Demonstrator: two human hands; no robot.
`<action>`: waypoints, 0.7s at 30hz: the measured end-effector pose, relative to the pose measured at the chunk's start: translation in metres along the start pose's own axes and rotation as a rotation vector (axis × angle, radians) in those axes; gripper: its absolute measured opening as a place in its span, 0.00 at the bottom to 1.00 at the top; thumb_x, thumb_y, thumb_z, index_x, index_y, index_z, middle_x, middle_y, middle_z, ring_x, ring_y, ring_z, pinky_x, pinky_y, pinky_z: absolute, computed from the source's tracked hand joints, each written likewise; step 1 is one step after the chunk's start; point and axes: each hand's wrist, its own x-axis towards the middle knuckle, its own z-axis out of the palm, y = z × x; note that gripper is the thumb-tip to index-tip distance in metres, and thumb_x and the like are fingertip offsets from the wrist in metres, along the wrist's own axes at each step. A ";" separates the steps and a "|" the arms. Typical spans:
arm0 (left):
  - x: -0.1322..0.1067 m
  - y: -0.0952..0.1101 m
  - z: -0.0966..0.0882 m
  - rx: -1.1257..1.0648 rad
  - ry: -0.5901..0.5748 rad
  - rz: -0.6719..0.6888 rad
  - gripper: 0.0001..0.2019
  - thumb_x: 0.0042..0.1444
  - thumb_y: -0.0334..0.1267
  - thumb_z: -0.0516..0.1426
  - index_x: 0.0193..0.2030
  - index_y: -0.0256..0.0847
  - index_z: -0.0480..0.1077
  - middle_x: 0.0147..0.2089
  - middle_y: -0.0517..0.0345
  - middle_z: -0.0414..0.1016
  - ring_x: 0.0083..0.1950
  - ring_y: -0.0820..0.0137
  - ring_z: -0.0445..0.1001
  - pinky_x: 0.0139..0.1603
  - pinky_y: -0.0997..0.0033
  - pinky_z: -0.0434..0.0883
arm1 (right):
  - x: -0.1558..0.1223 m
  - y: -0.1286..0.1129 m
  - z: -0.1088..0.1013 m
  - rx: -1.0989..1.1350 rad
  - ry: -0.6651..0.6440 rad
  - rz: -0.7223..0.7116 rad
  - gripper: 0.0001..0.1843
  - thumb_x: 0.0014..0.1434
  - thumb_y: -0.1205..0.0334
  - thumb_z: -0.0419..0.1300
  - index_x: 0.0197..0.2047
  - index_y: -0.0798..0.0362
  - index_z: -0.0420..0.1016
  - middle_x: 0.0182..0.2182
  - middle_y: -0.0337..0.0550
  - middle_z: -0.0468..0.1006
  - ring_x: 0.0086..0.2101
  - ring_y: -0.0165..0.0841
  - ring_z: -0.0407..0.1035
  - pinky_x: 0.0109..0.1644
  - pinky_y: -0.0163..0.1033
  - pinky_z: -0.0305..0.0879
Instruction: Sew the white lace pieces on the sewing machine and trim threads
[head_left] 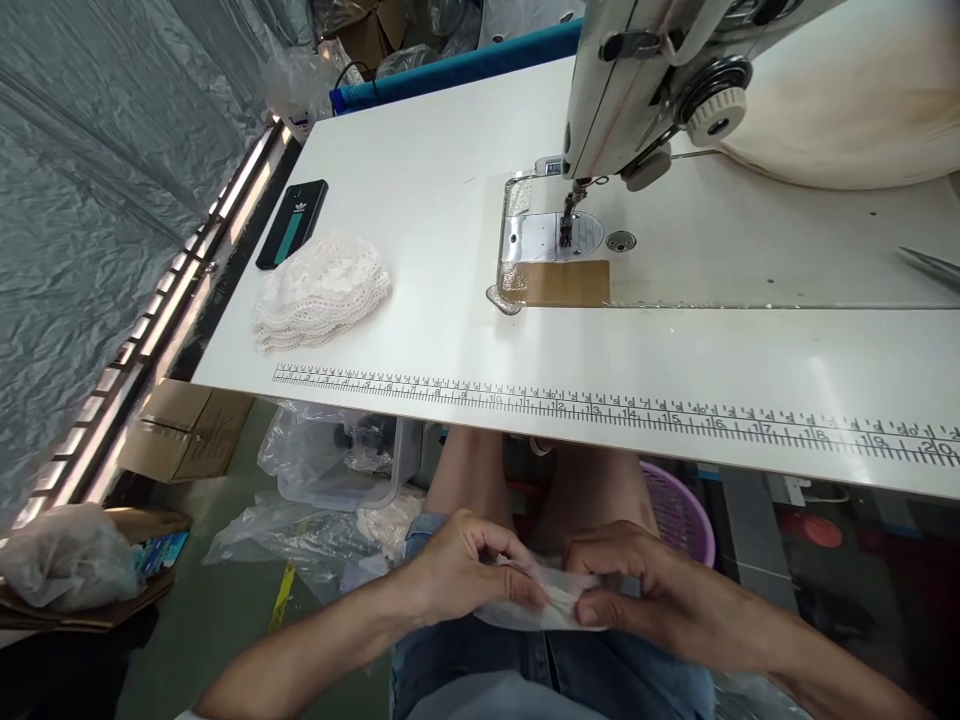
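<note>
Over my lap, my left hand (499, 575) and my right hand (626, 580) pinch a piece of thin white translucent material (556, 598) between thumbs and fingers. It looks like fabric or a plastic bag, and I cannot tell which. Its ends are partly hidden by my fingers. Beyond my hands stands the white sewing table with a printed ruler (555, 402) along its front edge. A stack of white lace pieces (322, 295) lies at the table's left. The sewing machine (622, 100) stands at the back right, its presser foot (567, 225) over the metal needle plate (534, 238).
A dark phone (294, 222) lies behind the lace. Metal scissors or tweezers, only partly shown, point in from the right edge (930, 262). Below the table are a clear plastic bin (337, 485), a purple basket (682, 510) and plastic bags. A cardboard box (180, 430) sits at left.
</note>
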 end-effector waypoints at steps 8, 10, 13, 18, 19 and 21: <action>0.004 0.001 -0.002 -0.107 -0.043 -0.087 0.12 0.36 0.41 0.69 0.24 0.34 0.77 0.23 0.59 0.73 0.26 0.76 0.67 0.29 0.78 0.62 | -0.002 0.001 -0.009 0.081 -0.028 0.064 0.14 0.60 0.51 0.56 0.34 0.53 0.73 0.30 0.38 0.70 0.33 0.31 0.64 0.37 0.33 0.60; 0.004 0.000 -0.002 -0.103 -0.038 -0.095 0.12 0.37 0.41 0.69 0.24 0.34 0.77 0.23 0.59 0.73 0.26 0.77 0.67 0.29 0.79 0.62 | -0.001 0.005 -0.008 0.077 -0.026 0.044 0.14 0.58 0.50 0.59 0.35 0.54 0.74 0.29 0.38 0.69 0.32 0.31 0.64 0.36 0.33 0.60; 0.005 -0.001 -0.002 -0.097 -0.024 -0.111 0.12 0.37 0.41 0.69 0.25 0.34 0.77 0.23 0.60 0.73 0.25 0.78 0.66 0.27 0.80 0.61 | 0.002 0.010 -0.005 0.066 0.019 0.027 0.15 0.54 0.49 0.62 0.32 0.54 0.73 0.28 0.37 0.68 0.31 0.31 0.64 0.34 0.32 0.59; 0.003 0.002 -0.001 -0.108 0.002 -0.117 0.13 0.37 0.42 0.69 0.25 0.33 0.77 0.23 0.59 0.74 0.26 0.77 0.67 0.27 0.80 0.62 | 0.003 0.009 -0.003 0.107 0.036 0.037 0.17 0.60 0.51 0.57 0.27 0.54 0.69 0.23 0.34 0.64 0.27 0.28 0.60 0.30 0.31 0.54; 0.003 0.003 -0.001 -0.112 -0.001 -0.118 0.13 0.36 0.42 0.69 0.26 0.33 0.77 0.24 0.58 0.74 0.26 0.76 0.68 0.28 0.79 0.63 | 0.002 0.008 -0.004 0.102 0.026 0.052 0.17 0.61 0.51 0.56 0.27 0.54 0.68 0.23 0.34 0.63 0.27 0.27 0.59 0.30 0.31 0.54; 0.003 0.004 -0.001 -0.113 -0.011 -0.123 0.14 0.36 0.42 0.69 0.26 0.33 0.78 0.25 0.57 0.75 0.27 0.75 0.69 0.29 0.79 0.64 | -0.001 0.005 -0.006 0.079 0.007 0.089 0.17 0.62 0.51 0.54 0.27 0.54 0.67 0.24 0.34 0.63 0.27 0.28 0.58 0.31 0.32 0.54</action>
